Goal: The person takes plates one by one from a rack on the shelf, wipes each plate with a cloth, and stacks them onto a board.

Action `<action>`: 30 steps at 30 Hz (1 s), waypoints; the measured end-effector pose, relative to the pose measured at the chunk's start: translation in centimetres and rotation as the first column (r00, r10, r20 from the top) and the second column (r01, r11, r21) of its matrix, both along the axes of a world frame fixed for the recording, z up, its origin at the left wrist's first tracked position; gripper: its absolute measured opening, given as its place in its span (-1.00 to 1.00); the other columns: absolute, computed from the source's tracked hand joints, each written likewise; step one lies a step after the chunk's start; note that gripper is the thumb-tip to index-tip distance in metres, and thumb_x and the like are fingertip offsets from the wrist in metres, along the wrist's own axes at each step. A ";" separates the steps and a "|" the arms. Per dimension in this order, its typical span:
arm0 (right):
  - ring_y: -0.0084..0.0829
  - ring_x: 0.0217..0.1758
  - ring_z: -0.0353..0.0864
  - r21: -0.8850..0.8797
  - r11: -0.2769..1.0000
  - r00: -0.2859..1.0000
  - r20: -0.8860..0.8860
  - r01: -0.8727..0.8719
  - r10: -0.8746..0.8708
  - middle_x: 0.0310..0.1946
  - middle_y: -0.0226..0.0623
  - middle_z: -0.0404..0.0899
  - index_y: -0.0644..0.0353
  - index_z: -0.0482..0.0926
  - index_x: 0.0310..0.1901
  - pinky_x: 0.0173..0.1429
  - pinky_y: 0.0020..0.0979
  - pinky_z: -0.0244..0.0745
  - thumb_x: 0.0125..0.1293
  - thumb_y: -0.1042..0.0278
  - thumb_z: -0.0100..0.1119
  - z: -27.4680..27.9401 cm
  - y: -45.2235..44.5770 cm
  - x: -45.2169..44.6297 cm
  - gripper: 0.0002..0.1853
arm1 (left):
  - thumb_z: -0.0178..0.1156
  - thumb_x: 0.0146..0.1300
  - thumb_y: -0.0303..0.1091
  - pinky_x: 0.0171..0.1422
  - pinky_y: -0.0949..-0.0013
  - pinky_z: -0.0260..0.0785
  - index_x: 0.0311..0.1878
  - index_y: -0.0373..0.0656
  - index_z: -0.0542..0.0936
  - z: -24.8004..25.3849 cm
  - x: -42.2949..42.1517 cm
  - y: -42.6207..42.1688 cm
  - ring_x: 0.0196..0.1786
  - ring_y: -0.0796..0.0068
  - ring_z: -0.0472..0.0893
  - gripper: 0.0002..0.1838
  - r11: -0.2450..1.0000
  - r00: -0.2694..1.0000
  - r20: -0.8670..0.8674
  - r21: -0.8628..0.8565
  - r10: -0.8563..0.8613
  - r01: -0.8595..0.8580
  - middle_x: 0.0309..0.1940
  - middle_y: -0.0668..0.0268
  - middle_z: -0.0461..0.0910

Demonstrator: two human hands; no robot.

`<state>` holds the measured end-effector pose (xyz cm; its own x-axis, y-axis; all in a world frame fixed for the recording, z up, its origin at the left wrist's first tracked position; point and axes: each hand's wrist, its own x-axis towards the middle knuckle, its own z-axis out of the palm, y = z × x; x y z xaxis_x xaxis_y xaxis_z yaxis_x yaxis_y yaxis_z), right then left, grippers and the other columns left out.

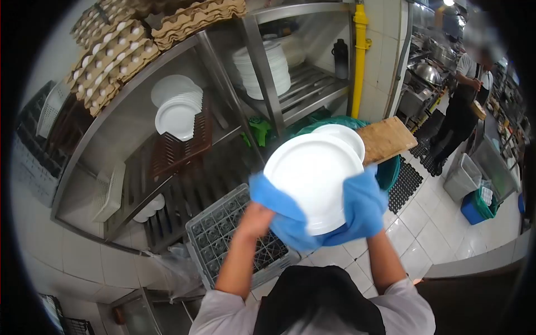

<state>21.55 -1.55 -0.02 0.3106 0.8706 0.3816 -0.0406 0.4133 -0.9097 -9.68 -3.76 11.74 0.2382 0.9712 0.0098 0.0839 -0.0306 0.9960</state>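
Blue cloth (273,198) around a round white plate (312,176) – held up in front of you.
Brown rack (178,142) with stacked plates (180,118) on the shelf, grey compartment crate (219,220) below; your left hand (258,219) has its fingers clamped on the cloth at the plate's left edge; your right hand (365,212) sits under cloth at the right edge – fingers hidden, can't tell; smaller plate (352,139) just behind, wooden board (387,138) beside it.

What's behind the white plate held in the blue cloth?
Part of another white plate and a wooden board show beyond the held plate; whatever else lies behind it is covered.
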 end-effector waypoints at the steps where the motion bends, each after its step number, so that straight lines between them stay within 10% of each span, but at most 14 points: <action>1: -0.23 0.01 0.61 0.105 0.992 0.827 0.551 0.066 -0.113 -0.13 -0.08 0.61 0.24 0.65 -0.14 0.04 -0.28 0.49 0.28 0.40 0.20 6.4 -1.2 -0.4 -0.83 | 0.21 0.38 -0.38 0.22 0.22 0.53 0.21 -0.33 0.56 3.4 -0.5 0.6 0.10 0.34 0.66 -0.62 0.992 0.996 -0.025 0.091 -0.087 0.089 0.06 0.22 0.68; 2: -0.30 0.00 0.64 0.230 0.972 0.370 0.899 0.053 -0.233 -0.09 -0.12 0.62 0.23 0.64 -0.08 0.05 -0.29 0.53 0.29 0.34 0.22 13.0 -2.7 -1.2 -0.78 | 0.20 0.39 -0.39 0.23 0.22 0.52 0.18 -0.35 0.56 2.7 -0.8 2.2 0.02 0.33 0.68 -0.64 0.992 0.996 0.057 0.114 -0.062 0.055 0.00 0.22 0.70; 4: -0.34 0.01 0.65 0.421 0.896 0.233 0.866 0.142 -0.443 0.02 -0.18 0.62 0.21 0.58 0.06 0.12 -0.34 0.55 0.30 0.26 0.25 6.2 -0.8 -0.4 -0.65 | 0.16 0.41 -0.42 0.31 0.21 0.48 0.27 -0.35 0.49 2.1 3.3 2.1 0.13 0.33 0.63 -0.60 0.917 0.885 0.351 0.143 0.305 -0.373 0.11 0.21 0.64; 6: -0.41 0.03 0.62 0.054 0.967 0.126 0.988 0.248 -0.087 0.05 -0.25 0.59 0.24 0.46 0.21 0.14 -0.38 0.54 0.35 0.30 0.21 9.5 -0.9 -3.2 -0.57 | 0.14 0.44 -0.42 0.39 0.21 0.42 0.38 -0.29 0.38 -1.8 8.1 0.0 0.26 0.35 0.54 -0.52 0.714 0.593 0.536 -0.025 0.601 -0.700 0.26 0.20 0.53; 8: -0.47 0.06 0.59 -0.314 0.868 0.077 0.948 0.385 0.309 0.07 -0.32 0.56 0.27 0.33 0.36 0.17 -0.43 0.54 0.40 0.35 0.17 12.8 -1.5 -6.1 -0.46 | 0.15 0.44 -0.42 0.45 0.21 0.36 0.46 -0.23 0.29 -1.2 9.2 -0.6 0.38 0.38 0.43 -0.44 0.794 0.504 0.743 -0.061 0.441 -0.604 0.36 0.20 0.42; 10: -0.51 0.07 0.57 -0.503 0.741 0.071 0.845 0.446 0.530 0.08 -0.36 0.55 0.29 0.27 0.43 0.18 -0.45 0.54 0.42 0.37 0.16 13.5 -2.7 -5.7 -0.41 | 0.17 0.43 -0.44 0.39 0.23 0.42 0.44 -0.21 0.34 -2.8 3.0 0.8 0.30 0.38 0.51 -0.46 0.963 0.879 0.400 -0.042 0.259 -0.265 0.30 0.21 0.49; 12: -0.50 0.17 0.55 -0.121 0.961 0.950 0.166 -0.248 0.266 0.11 -0.28 0.56 0.30 0.34 0.34 0.26 -0.45 0.46 0.35 0.30 0.24 13.8 -2.9 -2.8 -0.42 | 0.16 0.41 -0.46 0.22 0.27 0.55 0.32 -0.25 0.45 1.8 -1.2 3.1 0.13 0.38 0.63 -0.57 0.986 0.982 0.107 0.065 -0.159 0.152 0.16 0.25 0.61; 16: -0.54 0.17 0.52 -0.096 0.973 0.972 -0.126 -0.210 0.197 0.10 -0.31 0.55 0.34 0.25 0.38 0.27 -0.49 0.43 0.36 0.37 0.23 15.3 -3.4 -4.7 -0.39 | 0.12 0.36 -0.52 0.28 0.25 0.47 0.25 -0.28 0.52 -0.1 1.1 2.8 0.17 0.38 0.58 -0.61 0.983 0.941 0.305 0.056 0.147 -0.172 0.13 0.24 0.61; 18: -0.43 0.18 0.51 0.040 0.983 0.836 -0.521 -0.181 0.175 0.07 -0.27 0.55 0.31 0.39 0.27 0.31 -0.43 0.40 0.28 0.30 0.31 10.0 -2.9 -5.4 -0.43 | 0.09 0.41 -0.51 0.33 0.26 0.44 0.34 -0.27 0.44 -0.8 6.2 0.3 0.22 0.37 0.54 -0.57 0.861 0.698 0.516 -0.186 0.496 -0.474 0.19 0.25 0.55; 20: -0.29 0.16 0.50 -0.159 0.964 0.946 0.283 0.211 -0.161 0.06 -0.19 0.53 0.28 0.51 0.13 0.32 -0.32 0.38 0.11 0.17 0.41 -3.0 -2.6 -5.1 -0.42 | 0.07 0.46 -0.46 0.36 0.24 0.43 0.39 -0.25 0.39 -4.7 8.6 -1.2 0.25 0.35 0.52 -0.55 0.822 0.651 0.530 -0.180 0.543 -0.540 0.22 0.24 0.52; 21: -0.16 -0.03 0.53 0.164 0.862 0.428 0.814 0.480 -0.393 -0.12 -0.19 0.57 0.24 0.62 -0.15 0.16 -0.24 0.37 -0.11 0.12 0.47 -2.5 -4.1 -5.9 -0.51 | 0.07 0.48 -0.41 0.37 0.22 0.44 0.42 -0.21 0.37 -5.3 8.6 -0.8 0.27 0.33 0.53 -0.53 0.859 0.675 0.533 -0.287 0.511 -0.424 0.26 0.23 0.51; 24: -0.18 -0.19 0.52 -0.127 0.978 0.344 0.937 0.167 0.063 -0.36 -0.27 0.56 0.20 0.64 -0.33 -0.06 -0.22 0.31 -0.22 0.18 0.46 7.5 -7.8 -5.8 -0.61 | 0.05 0.48 -0.43 0.34 0.19 0.49 0.40 -0.17 0.40 -5.3 8.4 3.2 0.24 0.28 0.58 -0.55 0.838 0.705 0.484 -0.453 0.518 -0.305 0.24 0.22 0.55; 25: -0.24 -0.37 0.46 -0.482 0.835 0.020 0.869 0.264 0.495 -0.49 -0.24 0.43 0.17 0.50 -0.59 -0.25 -0.29 0.25 -0.16 0.18 0.39 16.0 -7.8 -6.8 -0.72 | 0.03 0.46 -0.46 0.30 0.19 0.51 0.37 -0.17 0.43 -6.3 8.1 5.8 0.20 0.27 0.61 -0.57 0.872 0.750 0.496 -0.440 0.437 -0.216 0.19 0.21 0.58; 30: -0.22 -0.40 0.51 -0.202 0.972 0.000 0.979 0.118 0.203 -0.45 -0.25 0.52 0.22 0.54 -0.37 -0.21 -0.15 0.34 0.13 0.24 0.28 7.7 -8.7 -6.0 -0.78 | 0.01 0.40 -0.52 0.22 0.15 0.56 0.21 -0.20 0.54 -6.8 10.6 14.6 0.08 0.25 0.66 -0.65 0.886 0.840 0.357 -0.374 0.409 -0.273 0.07 0.19 0.63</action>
